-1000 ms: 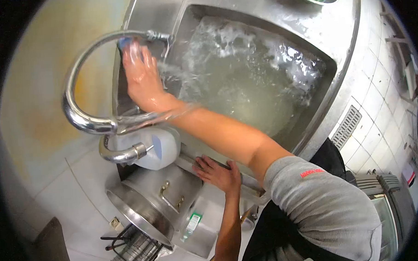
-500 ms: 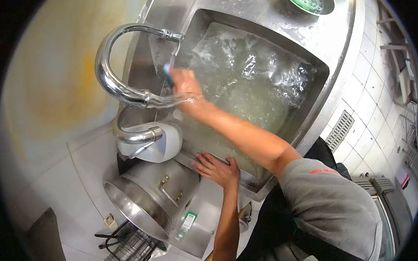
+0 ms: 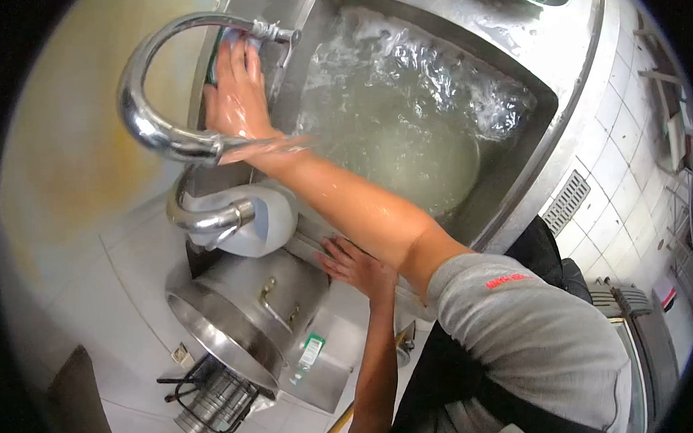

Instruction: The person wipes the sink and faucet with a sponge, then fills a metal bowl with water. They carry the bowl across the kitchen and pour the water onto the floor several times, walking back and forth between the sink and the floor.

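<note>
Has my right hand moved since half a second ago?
Yes. Judged against the curved faucet, your right hand has shifted away from the water, toward the wall, and now appears within the faucet's curve.

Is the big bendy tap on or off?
It's on: water is streaming from the tap over the person's right arm.

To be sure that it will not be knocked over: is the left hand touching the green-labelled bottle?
Apart. The head view shows a plain gap between the left hand and the green-labelled bottle.

Grey sleeve with red lettering, murky green water, yellow-stained wall
</note>
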